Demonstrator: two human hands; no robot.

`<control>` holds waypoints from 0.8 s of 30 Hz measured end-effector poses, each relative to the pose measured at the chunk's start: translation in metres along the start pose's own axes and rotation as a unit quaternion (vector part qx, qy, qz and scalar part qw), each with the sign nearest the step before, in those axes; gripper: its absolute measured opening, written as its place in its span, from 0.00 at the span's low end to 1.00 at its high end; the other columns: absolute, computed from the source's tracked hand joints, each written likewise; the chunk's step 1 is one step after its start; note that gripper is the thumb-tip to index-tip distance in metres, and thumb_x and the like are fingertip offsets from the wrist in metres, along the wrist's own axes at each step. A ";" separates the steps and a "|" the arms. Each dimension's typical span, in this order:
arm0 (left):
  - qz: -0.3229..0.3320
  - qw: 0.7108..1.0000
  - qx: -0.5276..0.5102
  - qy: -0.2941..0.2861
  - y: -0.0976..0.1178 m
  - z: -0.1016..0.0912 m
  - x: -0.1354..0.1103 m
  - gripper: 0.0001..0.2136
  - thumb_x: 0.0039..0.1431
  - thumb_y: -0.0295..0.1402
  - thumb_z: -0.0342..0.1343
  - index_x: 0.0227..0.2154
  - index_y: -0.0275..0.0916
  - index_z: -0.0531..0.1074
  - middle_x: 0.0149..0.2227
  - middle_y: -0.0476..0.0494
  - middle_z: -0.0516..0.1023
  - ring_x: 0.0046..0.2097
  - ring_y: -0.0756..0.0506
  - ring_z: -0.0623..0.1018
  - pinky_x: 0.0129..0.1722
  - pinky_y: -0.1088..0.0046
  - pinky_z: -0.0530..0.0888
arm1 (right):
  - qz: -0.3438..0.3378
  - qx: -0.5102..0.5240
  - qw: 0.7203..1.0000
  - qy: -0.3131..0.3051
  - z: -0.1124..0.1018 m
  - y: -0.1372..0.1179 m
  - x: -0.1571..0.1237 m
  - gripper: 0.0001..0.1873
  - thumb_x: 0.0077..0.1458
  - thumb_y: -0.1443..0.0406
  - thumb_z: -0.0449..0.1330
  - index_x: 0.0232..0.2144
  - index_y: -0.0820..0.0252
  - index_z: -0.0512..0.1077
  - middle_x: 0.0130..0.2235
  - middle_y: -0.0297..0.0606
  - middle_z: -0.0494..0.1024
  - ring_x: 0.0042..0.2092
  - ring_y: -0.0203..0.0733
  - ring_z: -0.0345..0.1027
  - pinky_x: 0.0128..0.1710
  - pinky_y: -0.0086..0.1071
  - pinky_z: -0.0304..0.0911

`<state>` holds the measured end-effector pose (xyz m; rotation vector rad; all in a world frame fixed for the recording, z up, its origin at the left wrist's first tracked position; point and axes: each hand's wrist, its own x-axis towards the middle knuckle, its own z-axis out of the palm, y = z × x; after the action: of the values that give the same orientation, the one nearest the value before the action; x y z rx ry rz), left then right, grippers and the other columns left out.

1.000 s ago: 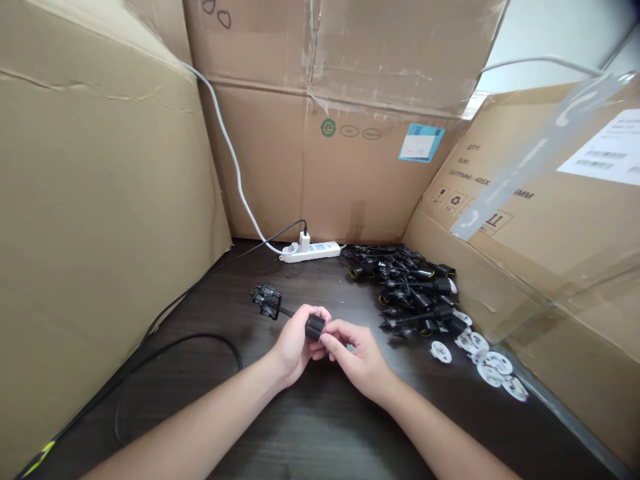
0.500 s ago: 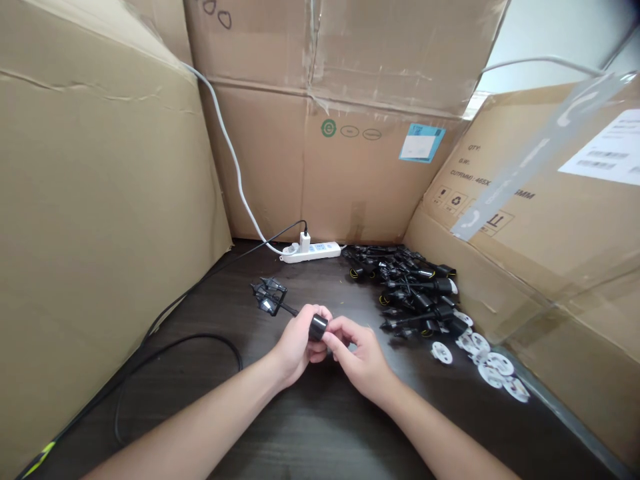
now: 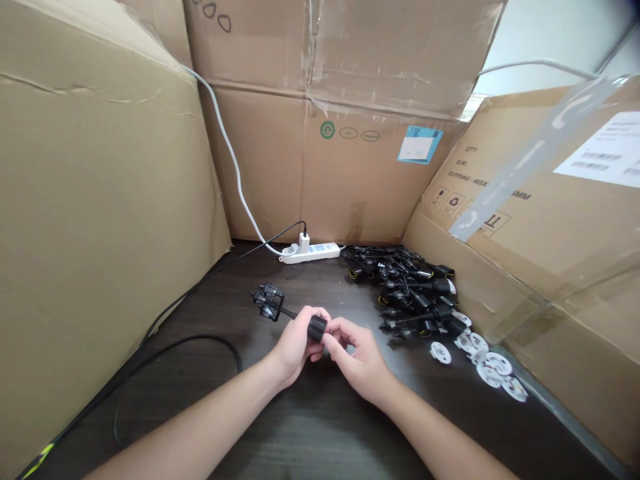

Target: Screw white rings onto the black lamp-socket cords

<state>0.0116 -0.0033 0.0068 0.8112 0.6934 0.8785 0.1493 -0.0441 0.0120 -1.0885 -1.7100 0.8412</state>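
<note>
My left hand (image 3: 297, 341) grips a black cylindrical lamp socket (image 3: 317, 328), and its fingers wrap the side near the cord. My right hand (image 3: 357, 360) pinches the socket's lower end between thumb and fingers. A short black cord runs from the socket to a black spiked wire connector (image 3: 269, 301), which hangs just above the dark wooden table (image 3: 280, 440) or rests on it; I cannot tell which. Part of the socket is hidden by my fingers.
To the right lie a heap of similar black sockets (image 3: 407, 290) and several white round discs (image 3: 487, 365). A white power strip (image 3: 310, 253) with a plugged-in charger sits at the back. A black cable (image 3: 175, 353) loops on the left. Cardboard boxes (image 3: 340, 160) wall the table.
The spiked connector has turned slightly as the socket is handled. My hands stay almost in place, and the view has shifted a little.
</note>
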 end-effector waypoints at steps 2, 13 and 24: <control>-0.008 1.000 -0.017 -0.002 0.000 0.001 0.000 0.11 0.56 0.40 0.49 0.24 0.38 0.65 0.17 0.54 0.60 0.18 0.55 0.53 0.17 0.79 0.52 | 0.001 0.004 1.000 0.001 0.000 -0.001 0.001 0.08 0.61 0.62 0.57 0.33 0.60 0.72 0.24 0.34 0.78 0.26 0.37 0.70 0.29 0.28 0.64; -0.061 0.991 -0.078 -0.087 0.002 0.000 0.000 0.12 0.59 0.40 0.46 0.24 0.39 0.63 0.19 0.53 0.60 0.18 0.54 0.53 0.16 0.80 0.53 | -0.021 -0.025 0.999 0.035 0.001 0.000 -0.002 0.05 0.59 0.65 0.58 0.31 0.59 0.72 0.21 0.29 0.72 0.23 0.34 0.65 0.27 0.26 0.62; -0.062 0.992 -0.046 -0.103 0.004 0.004 -0.003 0.14 0.59 0.40 0.44 0.22 0.39 0.62 0.17 0.53 0.57 0.20 0.53 0.51 0.17 0.80 0.53 | -0.038 -0.043 0.998 0.036 0.002 0.000 -0.006 0.07 0.58 0.66 0.58 0.29 0.61 0.74 0.20 0.31 0.74 0.21 0.34 0.65 0.25 0.26 0.61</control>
<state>0.0118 -0.0055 0.0133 0.7562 0.5112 0.6986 0.1486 -0.0500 0.0097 -1.0907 -1.7290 0.6786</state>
